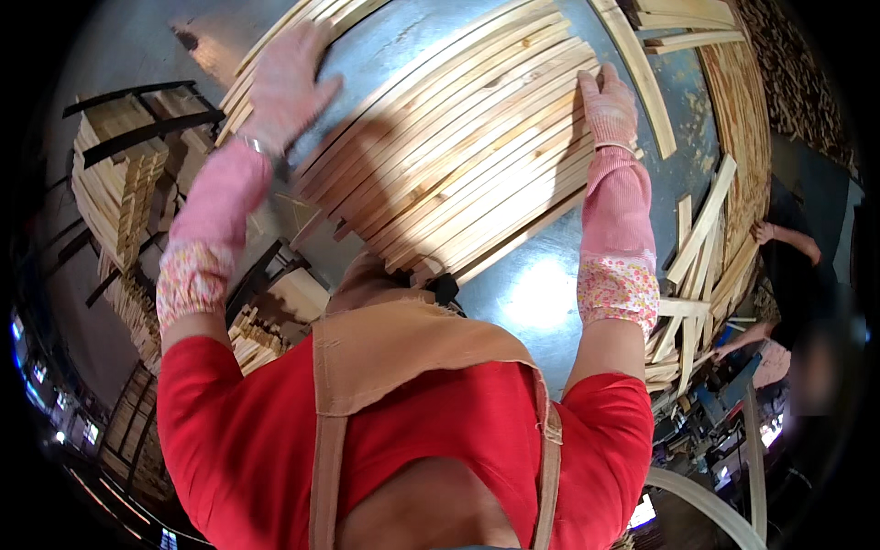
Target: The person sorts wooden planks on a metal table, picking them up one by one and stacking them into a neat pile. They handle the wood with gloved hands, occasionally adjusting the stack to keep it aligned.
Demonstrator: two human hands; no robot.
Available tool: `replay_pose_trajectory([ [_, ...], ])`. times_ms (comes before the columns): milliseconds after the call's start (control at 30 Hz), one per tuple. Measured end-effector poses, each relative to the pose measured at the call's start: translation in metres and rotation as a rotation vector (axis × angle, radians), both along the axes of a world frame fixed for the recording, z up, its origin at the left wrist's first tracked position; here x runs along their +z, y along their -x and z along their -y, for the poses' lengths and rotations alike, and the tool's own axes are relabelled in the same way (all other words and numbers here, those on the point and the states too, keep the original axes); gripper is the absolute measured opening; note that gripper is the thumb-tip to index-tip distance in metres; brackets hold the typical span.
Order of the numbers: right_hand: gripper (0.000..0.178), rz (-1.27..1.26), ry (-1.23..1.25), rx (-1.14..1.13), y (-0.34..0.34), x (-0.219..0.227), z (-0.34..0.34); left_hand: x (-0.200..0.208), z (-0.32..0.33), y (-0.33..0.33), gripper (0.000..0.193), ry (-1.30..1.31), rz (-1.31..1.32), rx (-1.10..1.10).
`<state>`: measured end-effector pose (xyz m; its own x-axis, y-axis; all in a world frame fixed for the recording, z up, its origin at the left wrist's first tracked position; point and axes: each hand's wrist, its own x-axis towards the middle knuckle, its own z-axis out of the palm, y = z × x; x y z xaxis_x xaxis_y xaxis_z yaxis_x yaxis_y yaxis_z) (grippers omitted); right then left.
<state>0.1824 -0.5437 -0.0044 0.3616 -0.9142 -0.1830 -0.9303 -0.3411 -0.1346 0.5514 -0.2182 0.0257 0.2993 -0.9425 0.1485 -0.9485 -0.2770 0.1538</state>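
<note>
Narrow pale wooden strips (477, 119) lie side by side in a broad layer on the shiny metal table (541, 298). My right hand (608, 103), in a pink glove, rests against their right ends with fingers extended. At the upper left my left hand (289, 82), also gloved in pink and slightly blurred, is raised with the thumb spread from the fingers. It is beside another row of wooden strips (353, 14) and partly covers it; whether it touches them I cannot tell. A shadow falls over the left part of the layer.
Loose slats (701, 247) lie crisscrossed along the table's right side, near a long board (632, 69). Stacked wood (119, 183) stands on the left. At the far right another person's hand (763, 233) touches the rough wooden edge (738, 119).
</note>
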Motion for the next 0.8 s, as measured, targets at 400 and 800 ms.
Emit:
replay_pose_trajectory([
  [400, 0.063, 0.145, -0.266, -0.128, 0.016, 0.01, 0.03, -0.023, -0.063, 0.213, 0.07, 0.035, -0.325, -0.19],
  [800, 0.111, 0.907, -0.311, -0.324, 0.008, 0.082, -0.062, -0.015, -0.047, 0.228, 0.035, 0.171, -0.503, -0.175],
])
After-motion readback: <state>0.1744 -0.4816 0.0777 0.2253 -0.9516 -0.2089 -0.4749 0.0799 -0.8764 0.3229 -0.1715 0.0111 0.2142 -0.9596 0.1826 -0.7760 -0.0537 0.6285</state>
